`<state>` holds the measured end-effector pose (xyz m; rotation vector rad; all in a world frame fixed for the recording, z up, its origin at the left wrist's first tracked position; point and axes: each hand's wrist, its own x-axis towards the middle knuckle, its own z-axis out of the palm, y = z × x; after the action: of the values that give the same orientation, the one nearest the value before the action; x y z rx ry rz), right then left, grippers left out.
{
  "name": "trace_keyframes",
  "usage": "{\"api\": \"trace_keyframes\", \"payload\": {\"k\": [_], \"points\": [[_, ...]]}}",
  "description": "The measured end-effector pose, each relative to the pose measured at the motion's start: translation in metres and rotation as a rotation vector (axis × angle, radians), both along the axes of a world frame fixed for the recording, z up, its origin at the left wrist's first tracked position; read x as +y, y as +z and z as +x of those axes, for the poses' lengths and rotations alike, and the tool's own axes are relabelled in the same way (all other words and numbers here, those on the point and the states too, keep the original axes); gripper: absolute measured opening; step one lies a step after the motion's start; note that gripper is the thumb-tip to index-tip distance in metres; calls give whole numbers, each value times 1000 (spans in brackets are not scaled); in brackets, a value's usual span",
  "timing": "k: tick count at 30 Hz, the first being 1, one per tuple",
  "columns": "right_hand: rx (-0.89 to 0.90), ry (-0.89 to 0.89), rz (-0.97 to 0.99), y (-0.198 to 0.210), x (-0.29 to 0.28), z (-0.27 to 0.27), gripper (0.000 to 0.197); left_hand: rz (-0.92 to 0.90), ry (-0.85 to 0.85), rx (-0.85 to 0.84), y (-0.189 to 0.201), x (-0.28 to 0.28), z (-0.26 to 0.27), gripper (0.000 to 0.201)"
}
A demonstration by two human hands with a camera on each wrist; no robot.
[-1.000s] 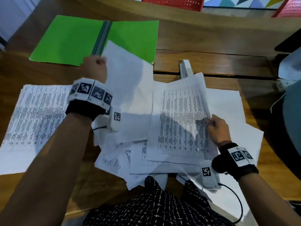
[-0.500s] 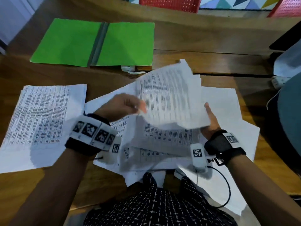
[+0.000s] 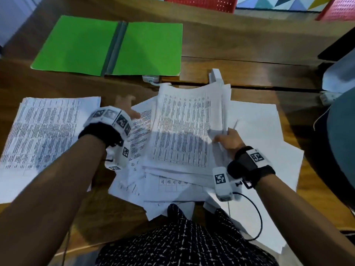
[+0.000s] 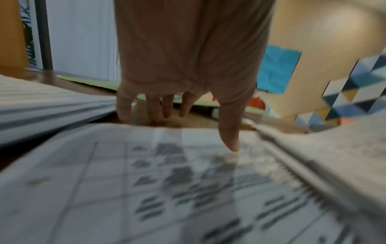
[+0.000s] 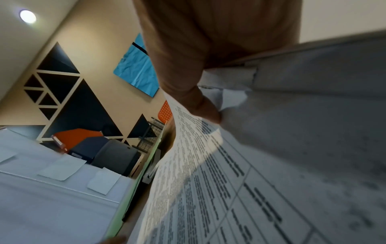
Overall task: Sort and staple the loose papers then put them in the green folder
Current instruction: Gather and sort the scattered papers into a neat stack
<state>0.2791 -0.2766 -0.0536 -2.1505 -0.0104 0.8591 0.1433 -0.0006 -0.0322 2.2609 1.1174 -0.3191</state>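
Observation:
The green folder point(image 3: 80, 45) lies open at the table's far left. A sorted stack of printed sheets point(image 3: 44, 127) lies flat at the left. My right hand point(image 3: 224, 137) grips a bundle of printed papers point(image 3: 184, 127) by its right edge, thumb point(image 5: 205, 112) on top, and holds it over the loose paper heap point(image 3: 255, 131). My left hand point(image 3: 125, 105) is blurred, with fingers point(image 4: 167, 107) straight and pointing down at the table past the far edge of a sheet point(image 4: 146, 181); it holds nothing. A white stapler point(image 3: 216, 73) peeks out behind the bundle.
A small white plug point(image 3: 150, 78) lies by the folder's near edge. Red chairs point(image 3: 199, 2) stand beyond the table, and a grey-blue chair point(image 3: 343, 143) is at the right. A black cable point(image 3: 257, 214) runs from my right wrist.
My left hand put down the sheet it held up by the folder, briefly touched the bundle, then let go and moved left. The right hand lifted the bundle and lowered it flatter.

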Motion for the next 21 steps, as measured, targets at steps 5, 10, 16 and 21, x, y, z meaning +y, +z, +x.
{"api": "trace_keyframes", "payload": {"k": [5, 10, 16, 21], "points": [[-11, 6, 23, 6, -23, -3, 17, 338, -51, 313, -25, 2, -10, 92], [40, -31, 47, -7, -26, -13, 14, 142, -134, 180, -12, -7, -2, 48], [-109, 18, -15, -12, -23, -20, 29, 392, 86, -273, 93, -20, -12, 32], [-129, -97, 90, -10, -23, -24, 24, 453, 326, -650, 161, -46, -38, 37]]}}
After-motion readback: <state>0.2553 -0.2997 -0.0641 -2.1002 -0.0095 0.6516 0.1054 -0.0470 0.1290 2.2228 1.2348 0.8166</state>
